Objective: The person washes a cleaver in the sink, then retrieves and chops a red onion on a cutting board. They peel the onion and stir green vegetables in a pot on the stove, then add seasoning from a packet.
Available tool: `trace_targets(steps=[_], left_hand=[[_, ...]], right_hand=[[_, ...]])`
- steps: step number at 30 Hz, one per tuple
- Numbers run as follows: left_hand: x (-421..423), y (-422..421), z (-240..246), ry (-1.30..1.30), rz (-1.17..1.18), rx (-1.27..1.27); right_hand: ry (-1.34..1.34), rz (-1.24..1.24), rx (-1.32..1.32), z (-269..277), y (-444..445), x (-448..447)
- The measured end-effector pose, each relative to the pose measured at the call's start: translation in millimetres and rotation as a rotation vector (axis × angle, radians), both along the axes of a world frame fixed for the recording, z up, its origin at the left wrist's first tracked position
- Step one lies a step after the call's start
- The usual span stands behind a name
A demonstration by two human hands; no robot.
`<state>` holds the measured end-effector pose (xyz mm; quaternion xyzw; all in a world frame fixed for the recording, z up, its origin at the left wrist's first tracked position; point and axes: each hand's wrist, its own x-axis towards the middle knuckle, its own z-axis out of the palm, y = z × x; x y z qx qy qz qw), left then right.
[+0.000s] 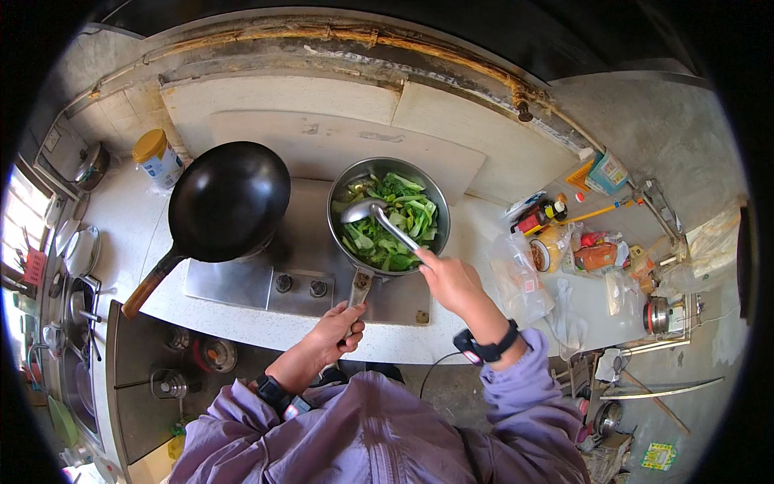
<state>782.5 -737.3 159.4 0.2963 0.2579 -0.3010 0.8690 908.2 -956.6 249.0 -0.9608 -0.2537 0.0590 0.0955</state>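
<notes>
A steel pan (445, 228) on the right side of the gas stove (227, 284) holds leafy green vegetables (406, 212), with some liquid around them. My left hand (340, 330) grips the pan's handle (361, 284), which points towards me. In my right hand (452, 283) is the handle of a metal ladle (361, 210). Its bowl rests over the greens on the pan's left side, the hollow turned down. Left of the pan, a black wok (228, 199) with a wooden handle sits on the other burner, nothing in it.
A tin with a yellow lid (151, 145) stands behind the wok on the white counter (242, 330). To the right lie plastic bags (521, 278), sauce bottles (541, 215) and packaged food (598, 255). A sink (81, 387) is at far left. A rusty pipe (363, 37) crosses the back wall.
</notes>
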Motion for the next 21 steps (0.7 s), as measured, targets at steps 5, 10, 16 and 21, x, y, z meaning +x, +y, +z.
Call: trace_targets(steps=[5,10,16,21], left_hand=[[1,0,0,-0.013,-0.018,0.051],[2,-1,2,-0.012,-0.026,0.072],[1,-1,5,-0.024,-0.036,0.094],[2,3,3,-0.011,-0.029,0.076]], right_hand=[[0.018,0.02,-0.106,48,-51,-48],[0.151,-0.049,-0.111,70,-81,-74],[0.106,-0.054,-0.104,18,-60,-60],[0.044,-0.11,-0.1,-6,-31,-53]])
